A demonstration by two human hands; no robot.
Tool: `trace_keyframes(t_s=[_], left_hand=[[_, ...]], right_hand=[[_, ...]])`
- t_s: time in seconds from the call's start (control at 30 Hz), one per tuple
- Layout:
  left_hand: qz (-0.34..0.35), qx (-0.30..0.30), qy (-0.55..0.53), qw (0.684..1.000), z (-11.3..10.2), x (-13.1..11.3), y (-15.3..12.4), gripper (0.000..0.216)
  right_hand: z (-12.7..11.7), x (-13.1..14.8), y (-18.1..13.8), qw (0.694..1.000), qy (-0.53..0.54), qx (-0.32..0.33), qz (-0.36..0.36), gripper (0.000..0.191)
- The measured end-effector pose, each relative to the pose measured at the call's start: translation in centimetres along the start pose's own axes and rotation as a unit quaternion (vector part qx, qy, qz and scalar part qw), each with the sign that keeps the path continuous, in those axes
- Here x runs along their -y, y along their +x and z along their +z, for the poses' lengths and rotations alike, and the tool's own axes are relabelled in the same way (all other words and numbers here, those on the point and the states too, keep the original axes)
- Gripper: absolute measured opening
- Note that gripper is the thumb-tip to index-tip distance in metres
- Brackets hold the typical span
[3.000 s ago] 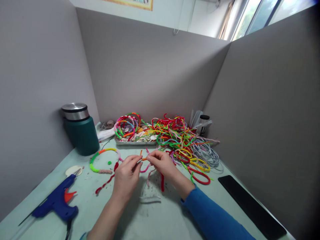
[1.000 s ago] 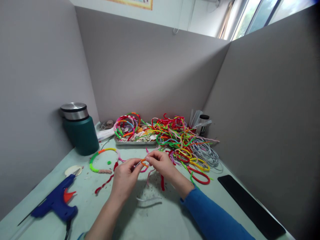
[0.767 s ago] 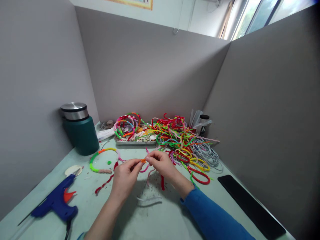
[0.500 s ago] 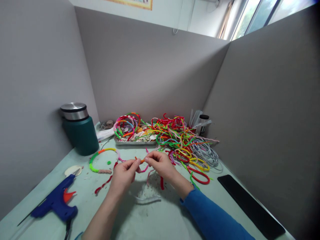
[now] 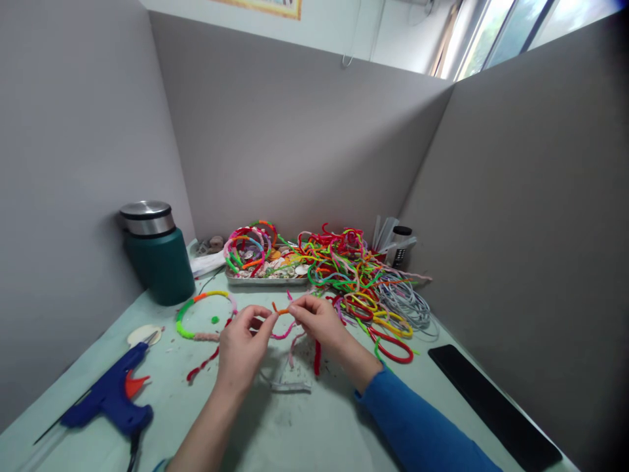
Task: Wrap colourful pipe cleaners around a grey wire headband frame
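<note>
Between my two hands, above the middle of the table, is a short orange pipe cleaner (image 5: pixel 283 311) with one end bent upward. My left hand (image 5: pixel 246 341) pinches it at the left between thumb and index finger. At its right end my right hand (image 5: pixel 317 321) pinches it with thumb and fingertips. Below and behind the hands lie a pink curved pipe cleaner (image 5: pixel 284 335), a red one (image 5: pixel 317 359) and a pale grey strip (image 5: pixel 289 387). A multicoloured ring (image 5: pixel 183 319) wrapped in fuzzy sections rests left of my left hand, near a small green piece (image 5: pixel 215 320).
A blue glue gun (image 5: pixel 111 393) lies front left, below a teal flask (image 5: pixel 160 262). At the back, a metal tray (image 5: pixel 268 282) holds buttons and wrapped rings beside a tangled pile of pipe cleaners (image 5: pixel 344 262). Grey cord (image 5: pixel 405 301) and a black slab (image 5: pixel 491 406) are on the right.
The hands have drawn slightly apart, showing more of the orange pipe cleaner, and its free end stands up more. The pale grey strip has shifted a little left.
</note>
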State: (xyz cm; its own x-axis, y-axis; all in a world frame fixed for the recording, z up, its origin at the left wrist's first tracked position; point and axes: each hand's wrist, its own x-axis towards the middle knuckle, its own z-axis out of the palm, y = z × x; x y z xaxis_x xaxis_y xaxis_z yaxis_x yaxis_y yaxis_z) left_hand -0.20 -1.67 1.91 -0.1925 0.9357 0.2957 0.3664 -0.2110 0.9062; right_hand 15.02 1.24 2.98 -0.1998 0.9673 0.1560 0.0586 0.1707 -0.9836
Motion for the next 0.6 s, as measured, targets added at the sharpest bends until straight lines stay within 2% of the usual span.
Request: trace_keyframes(t_s=[0.13,0.27,0.4,0.6], left_hand=[[0.114,-0.007,0.032,0.993,0.0,-0.15,-0.14,0.016],[0.172,-0.021,0.082,0.981,0.1,0.03,-0.13,0.021],[0.186,-0.013,0.114,0.976,0.18,0.41,-0.04,0.023],[0.167,0.011,0.111,0.98,0.22,0.61,0.0,0.025]], right_hand=[[-0.02,-0.1,0.09,1.0,0.024,-0.001,0.014,0.025],[0.02,-0.21,0.19,0.999,0.033,0.002,0.014,0.027],[0.06,-0.2,0.17,0.999,0.029,0.009,0.016,0.024],[0.13,0.05,0.01,1.0,0.001,0.011,-0.005,0.021]])
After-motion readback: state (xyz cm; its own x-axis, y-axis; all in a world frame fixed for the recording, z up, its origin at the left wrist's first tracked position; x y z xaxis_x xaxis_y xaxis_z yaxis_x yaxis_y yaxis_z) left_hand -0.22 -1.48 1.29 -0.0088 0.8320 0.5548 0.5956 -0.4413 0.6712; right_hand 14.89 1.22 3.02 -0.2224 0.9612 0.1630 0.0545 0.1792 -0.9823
